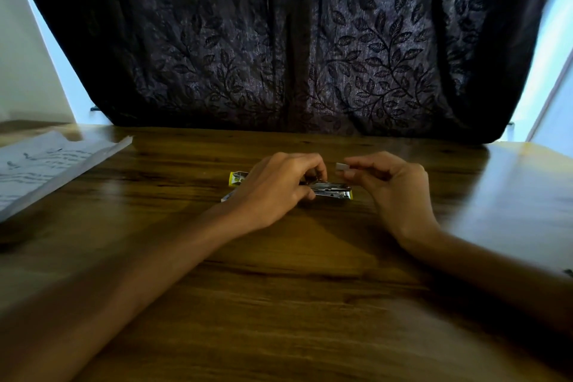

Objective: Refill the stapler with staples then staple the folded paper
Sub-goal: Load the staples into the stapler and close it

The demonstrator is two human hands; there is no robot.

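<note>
A small metal stapler (333,191) with yellow ends lies on the wooden table (279,273) at the middle. My left hand (276,187) rests over its left part and grips it, hiding much of it. My right hand (390,186) hovers just right of the stapler, pinching a short silvery strip of staples (341,166) between thumb and forefinger, a little above the stapler's right end. A yellow staple box (238,178) peeks out behind my left hand. Paper (46,164) with handwriting lies at the table's far left.
A dark curtain (279,40) with a leaf pattern hangs right behind the table's far edge. The paper reaches over the left edge of the table. Bare wood lies in front of my forearms.
</note>
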